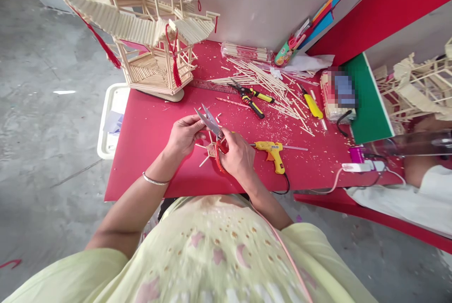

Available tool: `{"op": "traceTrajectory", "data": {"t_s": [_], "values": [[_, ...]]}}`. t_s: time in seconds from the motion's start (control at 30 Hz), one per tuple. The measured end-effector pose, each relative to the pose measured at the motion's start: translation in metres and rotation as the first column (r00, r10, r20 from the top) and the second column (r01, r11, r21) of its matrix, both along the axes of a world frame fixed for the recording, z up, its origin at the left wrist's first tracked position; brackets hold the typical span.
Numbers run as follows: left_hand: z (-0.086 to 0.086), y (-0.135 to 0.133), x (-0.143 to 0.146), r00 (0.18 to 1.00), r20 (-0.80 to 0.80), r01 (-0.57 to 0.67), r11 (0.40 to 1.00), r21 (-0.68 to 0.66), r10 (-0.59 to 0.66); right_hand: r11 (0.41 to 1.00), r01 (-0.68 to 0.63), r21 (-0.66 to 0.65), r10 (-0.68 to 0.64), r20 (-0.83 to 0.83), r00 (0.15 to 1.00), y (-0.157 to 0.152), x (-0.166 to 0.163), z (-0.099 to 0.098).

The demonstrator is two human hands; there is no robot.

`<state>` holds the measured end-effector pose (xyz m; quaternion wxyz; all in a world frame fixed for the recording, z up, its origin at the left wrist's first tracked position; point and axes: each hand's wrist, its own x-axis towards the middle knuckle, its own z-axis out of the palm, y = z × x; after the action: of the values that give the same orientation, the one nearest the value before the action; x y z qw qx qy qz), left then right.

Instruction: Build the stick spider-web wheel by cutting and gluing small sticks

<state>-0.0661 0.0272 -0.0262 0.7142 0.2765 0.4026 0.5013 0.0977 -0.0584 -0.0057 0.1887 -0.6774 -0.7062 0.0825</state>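
Left hand [183,135] pinching stick frame [211,149], right hand [238,155] gripping open scissors [210,121], frame between hands

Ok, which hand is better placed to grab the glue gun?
Right, probably. The right hand sits beside the glue gun, though it holds scissors and would need to put them down first. The left hand is farther off, holding the stick piece.
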Motion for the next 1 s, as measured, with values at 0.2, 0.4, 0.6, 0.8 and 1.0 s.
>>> {"op": "traceTrajectory", "data": {"t_s": [0.2,0.4,0.6,0.8,1.0], "values": [[-0.001,-0.001,0.001,1.000,-0.029,-0.008,1.000,0.015,0.008,1.000,-0.015,-0.008,0.014,-0.018,1.000,0.002,-0.001,-0.002],[-0.002,0.000,0.000,0.998,-0.048,-0.029,1.000,0.000,0.029,0.997,-0.025,-0.079,0.020,-0.063,0.998,0.005,-0.003,-0.001],[-0.002,0.000,0.000,0.998,-0.057,-0.018,1.000,-0.007,0.017,0.994,-0.018,-0.105,0.012,-0.058,0.998,0.006,-0.003,-0.001],[-0.001,-0.002,0.002,0.998,-0.056,-0.026,1.000,-0.013,0.026,0.996,-0.005,-0.094,0.003,-0.018,1.000,0.004,-0.005,-0.006],[0.000,-0.004,0.005,0.998,-0.041,-0.042,0.999,-0.016,0.041,0.994,0.011,-0.109,-0.009,0.019,1.000,0.004,-0.005,-0.011]]}}
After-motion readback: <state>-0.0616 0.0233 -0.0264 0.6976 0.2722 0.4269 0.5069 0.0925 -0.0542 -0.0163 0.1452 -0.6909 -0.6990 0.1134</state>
